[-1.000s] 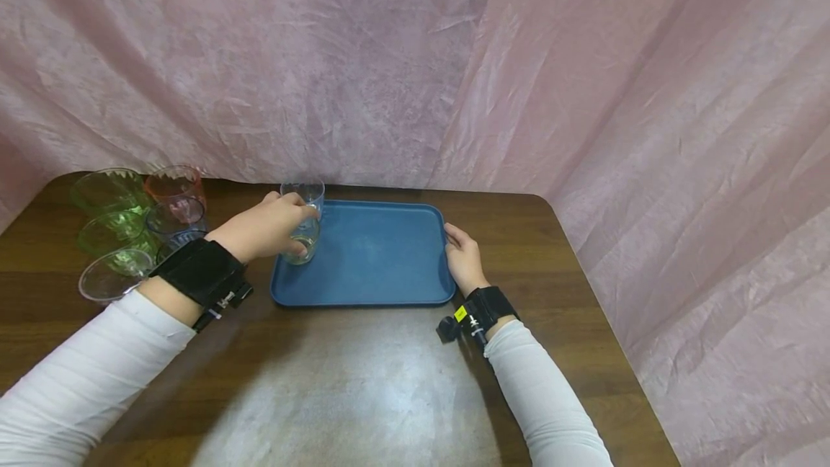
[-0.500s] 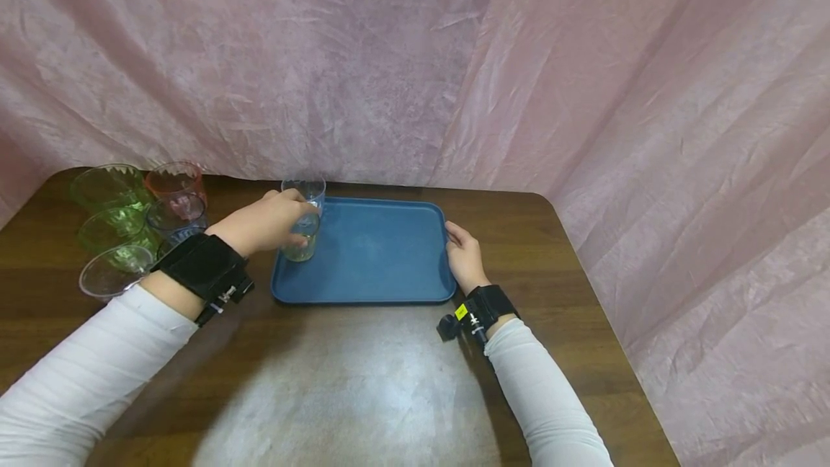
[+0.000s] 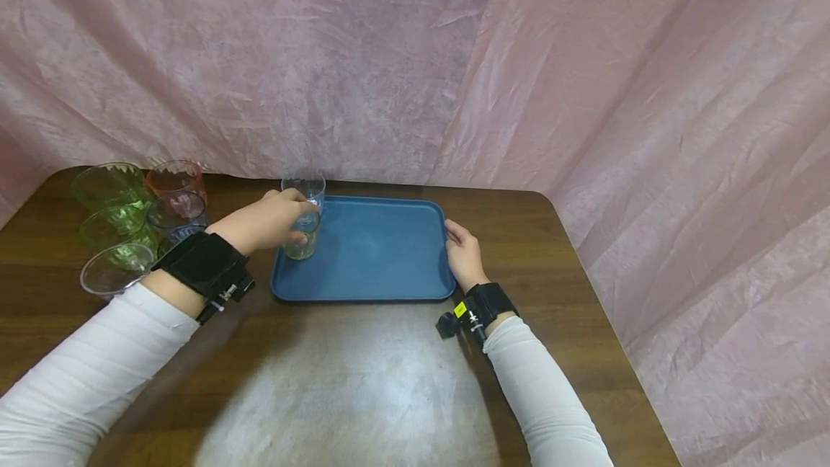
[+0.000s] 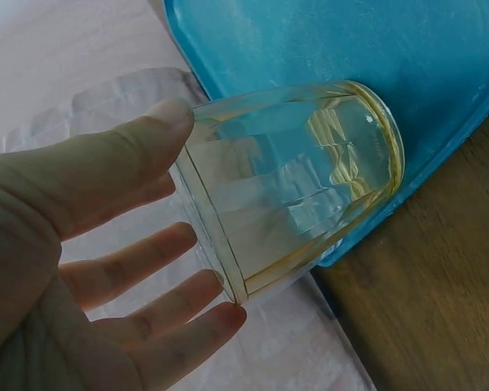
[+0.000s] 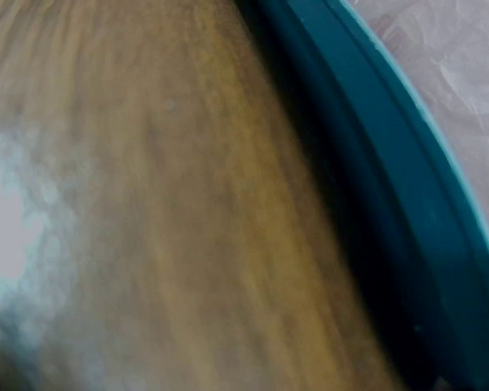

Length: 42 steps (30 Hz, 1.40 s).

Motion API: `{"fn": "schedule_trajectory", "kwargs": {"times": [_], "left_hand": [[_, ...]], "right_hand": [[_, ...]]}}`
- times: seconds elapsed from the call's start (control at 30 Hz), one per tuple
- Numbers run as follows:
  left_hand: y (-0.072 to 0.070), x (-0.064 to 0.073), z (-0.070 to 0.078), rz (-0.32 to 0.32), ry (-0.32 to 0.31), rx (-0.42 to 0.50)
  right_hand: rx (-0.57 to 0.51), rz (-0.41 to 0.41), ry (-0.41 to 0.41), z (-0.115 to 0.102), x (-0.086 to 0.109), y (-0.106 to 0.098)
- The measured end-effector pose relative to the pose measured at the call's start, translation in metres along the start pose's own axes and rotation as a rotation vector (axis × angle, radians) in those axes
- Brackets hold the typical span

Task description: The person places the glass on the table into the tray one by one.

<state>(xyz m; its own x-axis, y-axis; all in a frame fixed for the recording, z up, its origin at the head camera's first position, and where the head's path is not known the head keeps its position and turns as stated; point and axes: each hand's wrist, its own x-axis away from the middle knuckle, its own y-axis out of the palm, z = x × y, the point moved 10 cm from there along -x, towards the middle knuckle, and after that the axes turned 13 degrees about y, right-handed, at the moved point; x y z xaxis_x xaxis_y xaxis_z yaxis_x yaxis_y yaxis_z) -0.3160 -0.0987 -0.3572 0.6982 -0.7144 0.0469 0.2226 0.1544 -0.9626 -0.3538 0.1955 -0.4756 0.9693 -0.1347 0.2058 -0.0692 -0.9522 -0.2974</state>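
At the left end of the blue tray (image 3: 382, 251), my left hand (image 3: 266, 222) holds a clear, faintly yellow drinking glass (image 3: 301, 246) by its rim. The left wrist view shows the thumb on one side of that glass (image 4: 293, 171) and several fingertips at the opposite rim; its base overlaps the tray (image 4: 310, 41). Just behind it stands a clear tumbler (image 3: 305, 184) at the tray's back left corner. My right hand (image 3: 464, 259) grips the tray's right edge. Only the tray's side (image 5: 399, 179) shows in the right wrist view, with the hand outside the picture.
Several coloured glasses cluster at the left: a green glass (image 3: 110, 186), a red glass (image 3: 176, 179), a blue glass (image 3: 176, 211) and a clear glass (image 3: 117, 271) among them. A pink curtain (image 3: 389, 78) hangs behind the wooden table (image 3: 538, 251).
The scene sits slightly higher in the head view. Both hands keep their places, the left at the glass and the right at the tray's edge.
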Motion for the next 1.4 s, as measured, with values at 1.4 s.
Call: {"fn": "schedule_trajectory", "kwargs": {"times": [1.4], "left_hand": [[-0.004, 0.011, 0.005, 0.053, 0.064, -0.078]], "right_hand": [[0.031, 0.021, -0.047, -0.005, 0.001, 0.000]]}}
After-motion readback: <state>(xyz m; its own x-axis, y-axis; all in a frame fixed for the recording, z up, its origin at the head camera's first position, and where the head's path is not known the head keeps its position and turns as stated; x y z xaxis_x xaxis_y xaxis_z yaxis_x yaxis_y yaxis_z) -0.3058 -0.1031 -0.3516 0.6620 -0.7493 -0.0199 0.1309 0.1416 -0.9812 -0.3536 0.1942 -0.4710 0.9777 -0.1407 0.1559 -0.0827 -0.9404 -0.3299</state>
